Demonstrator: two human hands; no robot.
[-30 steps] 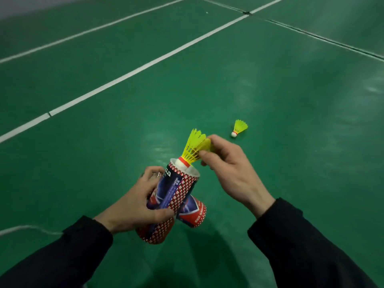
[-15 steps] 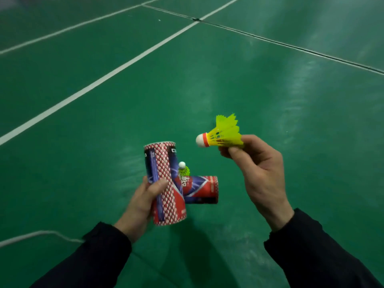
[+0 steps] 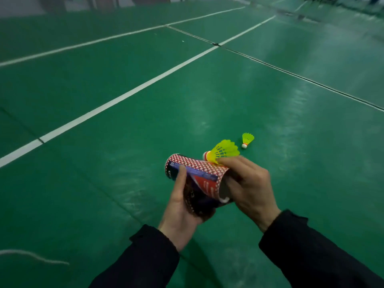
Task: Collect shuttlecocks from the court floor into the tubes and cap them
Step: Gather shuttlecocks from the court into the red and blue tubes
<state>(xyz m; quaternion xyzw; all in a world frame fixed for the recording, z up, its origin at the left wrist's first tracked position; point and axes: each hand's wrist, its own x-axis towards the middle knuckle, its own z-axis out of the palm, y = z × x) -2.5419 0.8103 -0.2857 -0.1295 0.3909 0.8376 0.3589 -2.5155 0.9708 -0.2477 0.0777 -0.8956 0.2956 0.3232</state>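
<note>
My left hand (image 3: pixel 179 206) grips a red, white and blue shuttlecock tube (image 3: pixel 197 169), tilted almost flat with its open end toward my right hand. A second tube (image 3: pixel 199 201) lies under it in the same hand, mostly hidden. My right hand (image 3: pixel 249 186) pinches a yellow shuttlecock (image 3: pixel 223 151) by its skirt, cork pointing left, just above the upper tube. The lower fingers of my right hand sit at the tube's open end. Another yellow shuttlecock (image 3: pixel 247 140) lies on the green floor just beyond my hands.
White court lines (image 3: pixel 128 94) and dark mat seams (image 3: pixel 291 72) cross the green floor. A thin white cord (image 3: pixel 33 255) lies at the lower left. Blurred walls and fixtures stand far off at the top.
The upper tube has tipped from upright to nearly flat. My right hand, still holding the shuttlecock, has come in against the tube's open end. The view has swung, showing a shuttlecock on the floor.
</note>
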